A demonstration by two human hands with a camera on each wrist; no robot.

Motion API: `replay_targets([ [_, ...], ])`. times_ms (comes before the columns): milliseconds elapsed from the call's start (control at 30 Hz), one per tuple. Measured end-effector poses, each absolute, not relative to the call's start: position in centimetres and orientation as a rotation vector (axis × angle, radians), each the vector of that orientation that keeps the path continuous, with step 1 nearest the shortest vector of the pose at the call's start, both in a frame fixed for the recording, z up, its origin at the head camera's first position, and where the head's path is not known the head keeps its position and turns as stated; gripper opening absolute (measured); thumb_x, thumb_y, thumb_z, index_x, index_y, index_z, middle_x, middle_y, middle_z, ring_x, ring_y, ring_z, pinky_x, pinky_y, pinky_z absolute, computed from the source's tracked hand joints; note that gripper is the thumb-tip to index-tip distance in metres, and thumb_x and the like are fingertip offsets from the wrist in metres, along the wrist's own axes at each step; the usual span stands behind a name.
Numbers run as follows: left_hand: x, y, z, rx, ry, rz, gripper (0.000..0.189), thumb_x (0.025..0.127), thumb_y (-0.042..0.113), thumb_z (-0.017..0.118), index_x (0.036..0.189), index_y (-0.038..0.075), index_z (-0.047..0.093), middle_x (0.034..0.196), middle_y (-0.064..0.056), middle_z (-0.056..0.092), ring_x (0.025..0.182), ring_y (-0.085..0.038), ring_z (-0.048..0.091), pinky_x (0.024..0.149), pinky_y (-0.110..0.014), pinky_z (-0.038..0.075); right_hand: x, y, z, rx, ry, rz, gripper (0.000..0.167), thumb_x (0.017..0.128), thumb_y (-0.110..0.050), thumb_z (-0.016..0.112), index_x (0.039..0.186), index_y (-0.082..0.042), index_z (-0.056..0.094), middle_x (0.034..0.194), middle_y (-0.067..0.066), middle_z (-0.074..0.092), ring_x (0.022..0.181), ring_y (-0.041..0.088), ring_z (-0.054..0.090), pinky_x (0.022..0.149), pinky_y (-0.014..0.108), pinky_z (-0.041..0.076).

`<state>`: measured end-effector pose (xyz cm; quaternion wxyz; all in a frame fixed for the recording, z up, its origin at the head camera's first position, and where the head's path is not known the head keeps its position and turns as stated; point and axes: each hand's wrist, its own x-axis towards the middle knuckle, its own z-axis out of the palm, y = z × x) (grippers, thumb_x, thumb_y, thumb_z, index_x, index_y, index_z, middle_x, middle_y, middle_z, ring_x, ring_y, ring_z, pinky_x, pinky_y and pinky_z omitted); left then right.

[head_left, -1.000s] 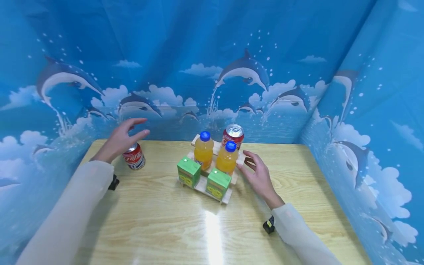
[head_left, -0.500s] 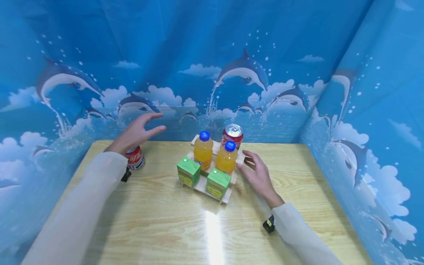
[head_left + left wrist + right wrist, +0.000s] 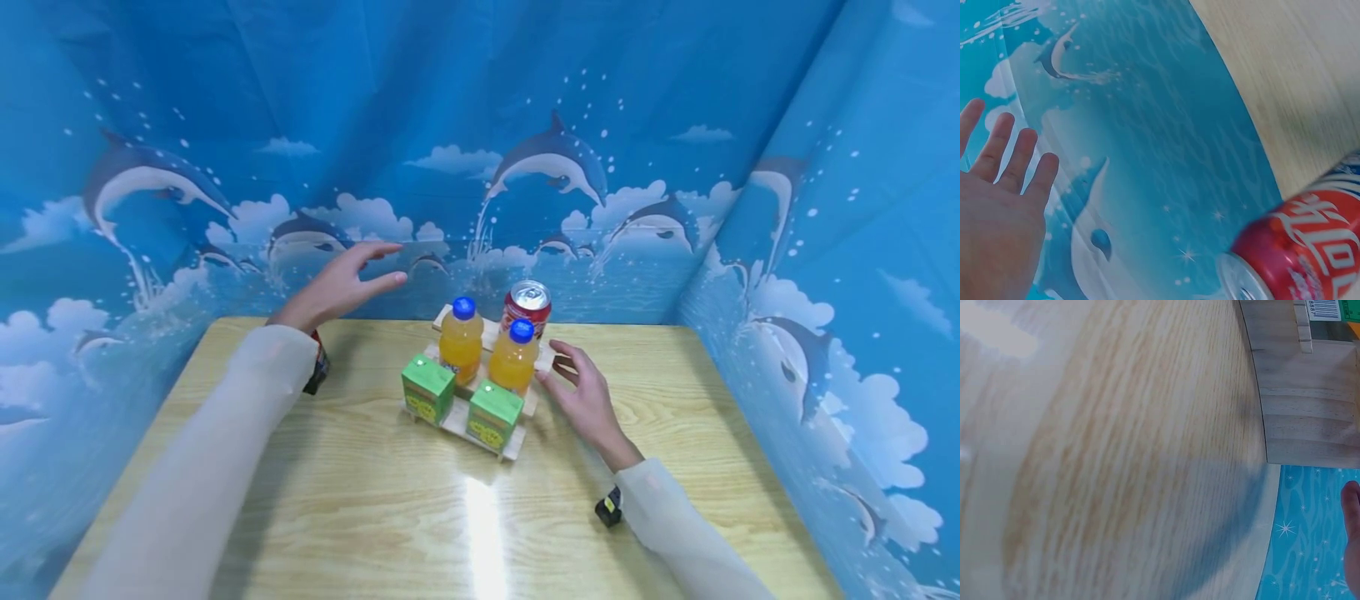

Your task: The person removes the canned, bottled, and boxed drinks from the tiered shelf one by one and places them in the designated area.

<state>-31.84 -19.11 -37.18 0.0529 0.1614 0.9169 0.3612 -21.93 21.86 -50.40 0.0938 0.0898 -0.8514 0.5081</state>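
In the head view my left hand [image 3: 333, 287] hovers over the table's back left, fingers extended and thumb apart, holding nothing. Below its wrist stands a red cola can [image 3: 320, 367], mostly hidden by the sleeve; the left wrist view shows the cola can [image 3: 1310, 250] apart from the spread hand [image 3: 997, 212]. My right hand [image 3: 588, 400] grips the right end of a stepped wooden rack [image 3: 512, 448] with thumb and fingers. On the rack are two green juice boxes [image 3: 427, 387] in front, two orange juice bottles [image 3: 461, 343] in the middle, and a red can [image 3: 528, 308] on top.
A blue dolphin-print curtain [image 3: 420, 125] stands behind the wooden table [image 3: 360, 500] and along its sides. In the right wrist view, the rack's wooden side panel [image 3: 1310, 406] shows at the upper right.
My left hand has moved right and slightly back, away from the cola can, and its sleeve now covers most of that can. The right hand and the rack stay in place.
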Motion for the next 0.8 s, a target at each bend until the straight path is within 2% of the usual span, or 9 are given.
replay_targets([
  [400, -32.8, -15.8, -36.4, 0.615, 2.731, 1.112, 0.080, 0.102, 0.060, 0.068, 0.170, 0.026, 0.040, 0.177, -0.008, 0.034, 0.161, -0.036, 0.035, 0.128, -0.070, 0.033, -21.9, 21.8, -50.4, 0.266, -2.518, 1.532, 0.063, 0.102, -0.025, 0.080, 0.156, -0.007, 0.054, 0.157, 0.017, 0.057, 0.138, 0.040, 0.063, 0.117, 0.047, 0.055],
  [633, -33.1, -14.4, -35.6, 0.650, 2.676, 1.112, 0.085, 0.097, 0.068, 0.071, 0.168, 0.030, 0.042, 0.175, -0.001, 0.039, 0.158, -0.033, 0.041, 0.124, -0.068, 0.040, -21.9, 21.9, -50.5, 0.263, -2.528, 1.514, 0.063, 0.102, -0.026, 0.080, 0.157, -0.008, 0.053, 0.157, 0.017, 0.057, 0.138, 0.040, 0.063, 0.116, 0.049, 0.056],
  [800, -33.3, -13.2, -35.0, 0.667, 2.617, 1.114, 0.086, 0.096, 0.067, 0.073, 0.167, 0.030, 0.044, 0.175, 0.002, 0.039, 0.157, -0.034, 0.042, 0.122, -0.068, 0.043, -22.1, 21.8, -50.7, 0.268, -2.512, 1.520, 0.062, 0.102, -0.022, 0.080, 0.156, -0.007, 0.054, 0.156, 0.018, 0.057, 0.137, 0.040, 0.064, 0.115, 0.048, 0.056],
])
